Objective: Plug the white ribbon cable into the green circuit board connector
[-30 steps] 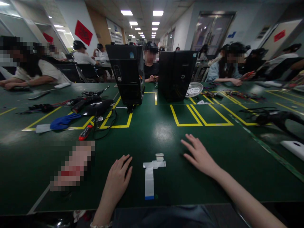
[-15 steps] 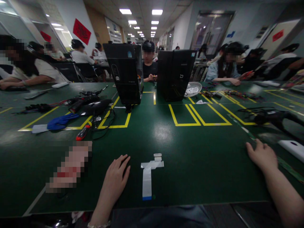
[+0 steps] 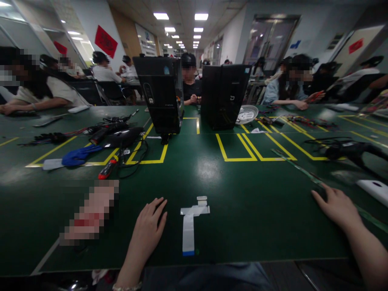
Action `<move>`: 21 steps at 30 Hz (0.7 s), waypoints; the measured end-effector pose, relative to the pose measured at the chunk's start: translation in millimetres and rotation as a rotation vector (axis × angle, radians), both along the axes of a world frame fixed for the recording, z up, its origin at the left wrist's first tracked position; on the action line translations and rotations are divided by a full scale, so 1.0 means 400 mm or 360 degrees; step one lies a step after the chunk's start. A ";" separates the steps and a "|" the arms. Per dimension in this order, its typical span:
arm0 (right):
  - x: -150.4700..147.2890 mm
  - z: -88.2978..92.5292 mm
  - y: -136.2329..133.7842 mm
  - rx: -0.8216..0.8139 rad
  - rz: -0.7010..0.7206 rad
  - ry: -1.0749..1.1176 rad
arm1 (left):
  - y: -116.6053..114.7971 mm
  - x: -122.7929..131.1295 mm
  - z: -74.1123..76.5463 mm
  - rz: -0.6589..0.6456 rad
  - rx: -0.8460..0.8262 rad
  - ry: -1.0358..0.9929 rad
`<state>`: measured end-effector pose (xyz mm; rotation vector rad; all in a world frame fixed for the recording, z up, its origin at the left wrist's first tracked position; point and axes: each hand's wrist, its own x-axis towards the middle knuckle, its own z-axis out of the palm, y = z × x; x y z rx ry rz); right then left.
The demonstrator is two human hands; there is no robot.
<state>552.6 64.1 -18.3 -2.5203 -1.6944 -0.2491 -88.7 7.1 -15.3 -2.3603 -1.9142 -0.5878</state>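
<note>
My left hand (image 3: 149, 222) rests palm down on the green table, fingers stretched out and holding nothing. Just to its right lies a white flat ribbon cable (image 3: 188, 232) with a blue end and a T-shaped upper part. My right hand (image 3: 338, 206) lies low over the table at the right, thumb apart from the fingers. A long, thin green strip (image 3: 303, 170) runs diagonally past its fingertips, which appear to touch it. Part of the strip is hidden behind this hand.
Two black computer towers (image 3: 157, 97) stand at the back. A red-black screwdriver (image 3: 107, 169), blue cloth-like item (image 3: 81, 155) and cables lie left. Further right are a white device (image 3: 374, 190), a black cable bundle (image 3: 336, 150) and a white basket (image 3: 247, 114). Other people sit around.
The green strip's far end has shifted left, and its angle on the table has changed. My right hand has moved slightly toward me. My left hand has stayed still.
</note>
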 end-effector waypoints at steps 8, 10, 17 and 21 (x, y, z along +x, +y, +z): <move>-0.059 0.007 -0.126 0.0013 0.0452 0.0171 | 0.001 0.001 -0.006 -0.0002 0.0035 -0.0027; -0.077 0.011 -0.155 0.0037 0.0485 0.0189 | 0.001 0.000 -0.007 -0.0011 0.0032 -0.0035; -0.127 -0.008 -0.224 0.0343 -0.0284 -0.0135 | 0.001 -0.002 -0.005 -0.0027 0.0019 -0.0013; -0.093 -0.039 -0.232 0.0173 -0.0506 0.0056 | 0.001 -0.002 -0.006 -0.0015 0.0030 0.0006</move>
